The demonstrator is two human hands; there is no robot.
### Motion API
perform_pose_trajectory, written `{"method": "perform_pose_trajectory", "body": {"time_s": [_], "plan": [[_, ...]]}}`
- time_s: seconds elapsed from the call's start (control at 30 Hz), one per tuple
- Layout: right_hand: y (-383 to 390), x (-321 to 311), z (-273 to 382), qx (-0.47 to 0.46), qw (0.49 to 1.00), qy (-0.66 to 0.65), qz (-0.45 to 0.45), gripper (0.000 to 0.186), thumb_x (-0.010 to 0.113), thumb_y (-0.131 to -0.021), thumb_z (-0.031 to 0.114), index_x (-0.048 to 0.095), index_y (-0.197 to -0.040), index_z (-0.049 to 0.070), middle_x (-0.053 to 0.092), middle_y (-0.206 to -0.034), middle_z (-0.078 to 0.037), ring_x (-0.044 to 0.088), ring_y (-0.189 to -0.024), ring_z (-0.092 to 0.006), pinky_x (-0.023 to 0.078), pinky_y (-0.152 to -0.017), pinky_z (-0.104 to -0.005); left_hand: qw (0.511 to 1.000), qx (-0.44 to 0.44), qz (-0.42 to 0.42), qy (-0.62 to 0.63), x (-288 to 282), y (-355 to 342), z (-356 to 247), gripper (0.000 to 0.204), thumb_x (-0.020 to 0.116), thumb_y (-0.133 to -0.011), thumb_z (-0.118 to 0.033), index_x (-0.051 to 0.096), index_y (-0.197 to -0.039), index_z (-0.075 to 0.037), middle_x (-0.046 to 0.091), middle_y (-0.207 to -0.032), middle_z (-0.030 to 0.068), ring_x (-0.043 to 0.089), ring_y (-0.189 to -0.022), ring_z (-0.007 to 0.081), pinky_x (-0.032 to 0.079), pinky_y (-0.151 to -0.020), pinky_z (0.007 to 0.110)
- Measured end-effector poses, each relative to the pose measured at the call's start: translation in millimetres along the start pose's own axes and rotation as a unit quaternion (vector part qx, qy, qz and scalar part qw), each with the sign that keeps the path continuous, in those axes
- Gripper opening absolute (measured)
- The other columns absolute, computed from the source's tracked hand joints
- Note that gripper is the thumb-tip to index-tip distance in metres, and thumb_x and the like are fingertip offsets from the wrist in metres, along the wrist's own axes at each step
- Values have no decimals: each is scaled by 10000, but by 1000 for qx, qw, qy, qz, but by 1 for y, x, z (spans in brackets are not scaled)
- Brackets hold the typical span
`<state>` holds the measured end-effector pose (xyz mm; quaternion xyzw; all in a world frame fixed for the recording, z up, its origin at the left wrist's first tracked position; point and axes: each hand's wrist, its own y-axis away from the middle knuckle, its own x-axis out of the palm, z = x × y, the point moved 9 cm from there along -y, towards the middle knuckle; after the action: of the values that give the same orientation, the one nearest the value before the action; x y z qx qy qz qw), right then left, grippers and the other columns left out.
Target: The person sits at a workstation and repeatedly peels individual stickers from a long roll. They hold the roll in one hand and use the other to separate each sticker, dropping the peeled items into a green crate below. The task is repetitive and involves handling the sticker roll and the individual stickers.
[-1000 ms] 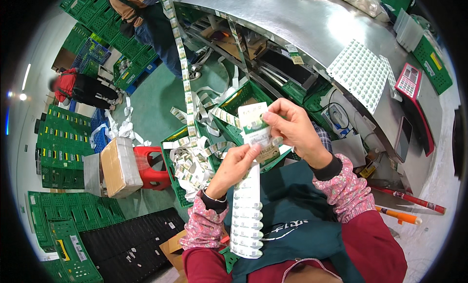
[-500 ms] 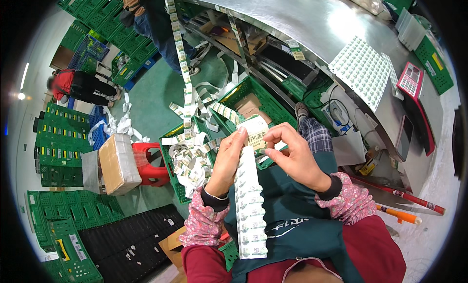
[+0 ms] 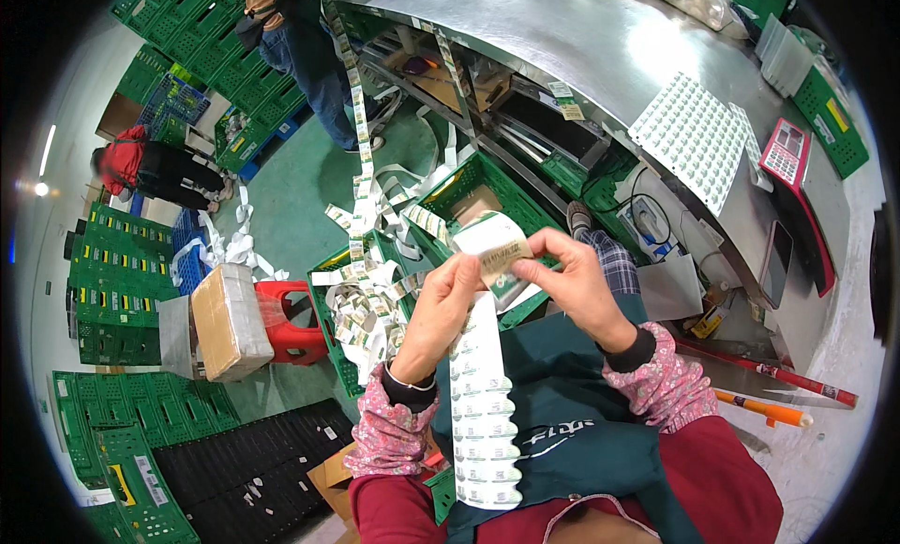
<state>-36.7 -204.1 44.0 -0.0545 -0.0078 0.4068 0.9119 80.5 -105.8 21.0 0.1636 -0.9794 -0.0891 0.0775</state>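
A white sheet of small round green stickers [image 3: 484, 422] hangs down in front of my apron. My left hand [image 3: 433, 312] is closed on its upper end, thumb against the fingers. At that same hand is a green-and-cream printed label [image 3: 503, 260], bent and partly blurred. My right hand [image 3: 579, 289] pinches the label's right side between thumb and fingers. Beyond my hands stands a green crate [image 3: 530, 199]. Left of it, a second crate holds a tangled heap of label strips [image 3: 367, 321], and a long label strip [image 3: 358, 122] runs up from there toward the table.
At right, a metal table [image 3: 581, 38] carries a large sticker sheet [image 3: 689, 139], a red-and-white calculator [image 3: 786, 150] and a phone [image 3: 776, 263]. A red stool [image 3: 291, 324] and cardboard box [image 3: 228, 324] stand left. Two people [image 3: 298, 57] are farther off, near stacked green crates [image 3: 122, 282].
My right hand has closed on the label, which has tilted and bent between both hands. The sticker sheet hangs slightly lower. The person in red has shifted slightly.
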Motion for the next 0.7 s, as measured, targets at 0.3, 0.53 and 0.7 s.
{"method": "perform_pose_trajectory", "body": {"time_s": [0.3,0.53,0.7], "plan": [[-50,-28,69,-14,988,-152,-7,128,657,-876,96,563,-921,21,590,-823,10,515,-733,-33,440,-596,-190,988,-9,152,-33,54,-1,-23,433,388,-1027,-294,481,-1289,38,667,-1075,94,634,-905,123,496,-746,228],[-9,-31,40,30,972,-233,-26,248,601,-888,68,494,-1109,28,542,-1029,-36,556,-883,-109,532,-640,-254,978,-81,93,166,50,-11,-7,538,302,-1030,-403,421,-1346,14,607,-1157,126,642,-1022,221,514,-884,301],[-8,-16,28,55,981,-184,22,325,584,-875,51,455,-1173,44,534,-1086,-67,579,-850,-114,485,-616,-224,984,-64,95,133,52,-9,-7,579,266,-1027,-433,373,-1371,20,603,-1169,128,634,-1041,227,498,-914,298]]}}
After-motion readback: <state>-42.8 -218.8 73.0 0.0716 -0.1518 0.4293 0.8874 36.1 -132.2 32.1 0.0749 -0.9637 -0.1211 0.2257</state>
